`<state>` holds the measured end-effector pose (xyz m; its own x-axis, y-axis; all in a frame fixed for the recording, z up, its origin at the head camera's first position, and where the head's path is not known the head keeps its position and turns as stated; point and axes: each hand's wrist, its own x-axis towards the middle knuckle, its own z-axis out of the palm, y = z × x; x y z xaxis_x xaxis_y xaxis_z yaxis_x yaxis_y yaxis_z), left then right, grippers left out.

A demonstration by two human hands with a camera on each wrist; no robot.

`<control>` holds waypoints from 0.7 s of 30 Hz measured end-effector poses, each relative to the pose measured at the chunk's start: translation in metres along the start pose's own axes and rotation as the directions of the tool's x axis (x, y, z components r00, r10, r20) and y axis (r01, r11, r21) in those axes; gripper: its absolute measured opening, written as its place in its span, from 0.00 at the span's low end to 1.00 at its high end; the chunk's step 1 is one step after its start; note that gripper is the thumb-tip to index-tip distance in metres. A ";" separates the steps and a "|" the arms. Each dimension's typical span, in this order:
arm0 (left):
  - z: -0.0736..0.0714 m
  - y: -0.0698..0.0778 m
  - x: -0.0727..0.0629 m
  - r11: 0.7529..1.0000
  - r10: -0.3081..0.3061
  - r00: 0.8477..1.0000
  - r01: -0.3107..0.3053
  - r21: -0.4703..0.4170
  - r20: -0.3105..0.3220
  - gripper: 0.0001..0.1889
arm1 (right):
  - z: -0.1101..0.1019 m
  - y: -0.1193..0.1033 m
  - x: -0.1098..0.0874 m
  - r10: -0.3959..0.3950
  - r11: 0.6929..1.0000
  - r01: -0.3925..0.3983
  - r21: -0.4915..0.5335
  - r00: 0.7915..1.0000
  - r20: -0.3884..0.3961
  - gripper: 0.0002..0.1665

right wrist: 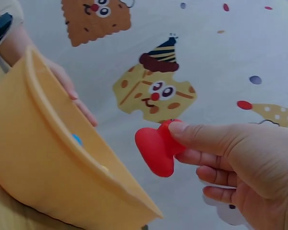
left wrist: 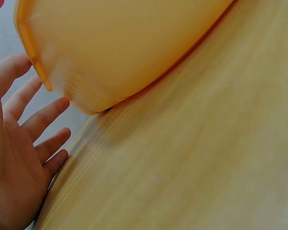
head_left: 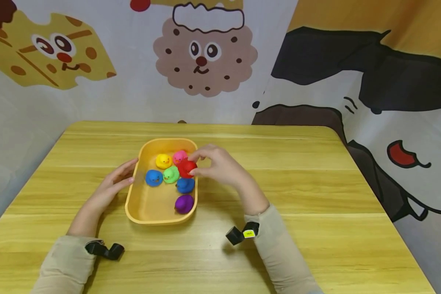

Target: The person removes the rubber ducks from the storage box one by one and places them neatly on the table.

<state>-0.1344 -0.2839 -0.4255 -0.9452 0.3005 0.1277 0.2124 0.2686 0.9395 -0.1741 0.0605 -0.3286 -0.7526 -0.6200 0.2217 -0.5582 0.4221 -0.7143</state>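
My right hand [head_left: 220,165] pinches a red rubber duck [right wrist: 158,147] between thumb and fingers, above the right rim of a yellow-orange plastic tub [head_left: 161,221]. My left hand [head_left: 112,183] touches the tub's left side with fairly straight fingers, thumb at the rim. Inside the tub sit a yellow duck [head_left: 163,161], a pink duck [head_left: 179,156], a green duck [head_left: 171,174], a blue duck [head_left: 154,178], a second blue duck [head_left: 185,185] and a purple duck [head_left: 184,204]. In the left wrist view the spread fingers [left wrist: 48,117] lie along the tub's outer wall.
The tub stands on a wood-grain table [head_left: 297,179], left of its middle. Behind the table hangs a cloth [head_left: 132,102] printed with cartoon food. Each sleeve cuff carries a black wrist camera, the left one [head_left: 106,250] and the right one [head_left: 239,234].
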 end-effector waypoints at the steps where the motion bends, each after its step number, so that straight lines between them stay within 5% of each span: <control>1: 0.000 0.000 0.000 1.000 -0.002 1.000 0.002 0.001 0.000 0.29 | -0.003 0.000 -0.001 0.017 1.000 -0.017 -0.001 1.000 -0.006 0.16; 21: 0.000 -0.001 0.000 1.000 0.002 1.000 -0.002 -0.004 -0.001 0.29 | -0.037 0.033 -0.012 0.156 0.981 -0.170 -0.093 0.977 -0.142 0.14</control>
<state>-0.1348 -0.2843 -0.4260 -0.9451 0.3000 0.1295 0.2129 0.2647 0.9405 -0.1961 0.1062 -0.3300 -0.8724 -0.4461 0.1999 -0.4522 0.5809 -0.6769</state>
